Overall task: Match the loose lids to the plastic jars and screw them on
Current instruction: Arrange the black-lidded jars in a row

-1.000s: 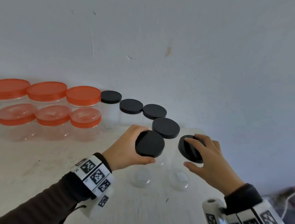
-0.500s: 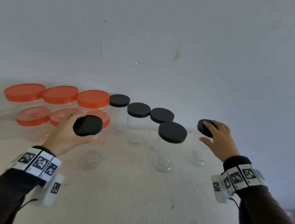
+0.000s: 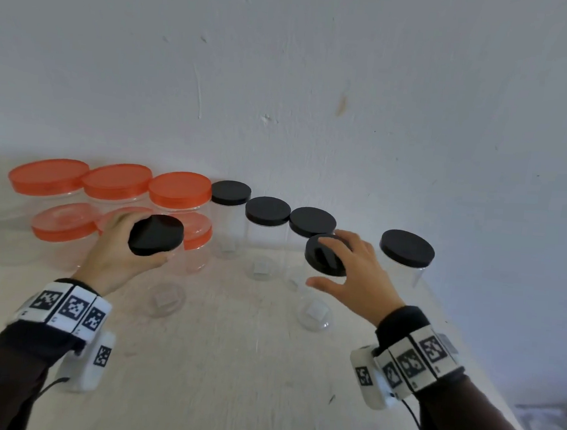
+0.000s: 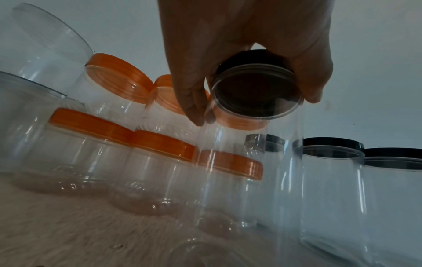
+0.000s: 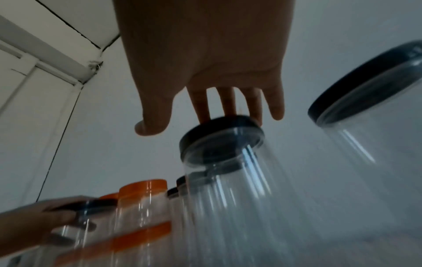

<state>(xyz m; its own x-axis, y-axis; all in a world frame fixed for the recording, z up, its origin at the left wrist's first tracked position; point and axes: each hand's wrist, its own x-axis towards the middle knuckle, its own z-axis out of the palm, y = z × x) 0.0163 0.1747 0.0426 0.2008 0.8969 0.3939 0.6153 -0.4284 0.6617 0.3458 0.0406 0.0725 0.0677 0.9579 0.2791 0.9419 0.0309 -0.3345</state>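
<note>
My left hand (image 3: 151,240) grips the black lid (image 3: 163,236) of a clear plastic jar (image 4: 246,180), fingers and thumb curled round the lid's rim, in front of the orange-lidded jars. My right hand (image 3: 319,261) lies with straight fingers on the black lid (image 5: 219,139) of another clear jar in the middle; its thumb stands apart from the lid. A third black-lidded jar (image 3: 407,249) stands alone at the far right, untouched.
Three black-lidded jars (image 3: 267,211) line the wall behind my hands. Several orange-lidded jars (image 3: 117,181) stand stacked at the back left. The white table (image 3: 228,380) ends close on the right, past the far-right jar.
My right hand let go of the far-right jar and moved left onto the middle jar's lid. My left hand still grips its jar near the orange ones.
</note>
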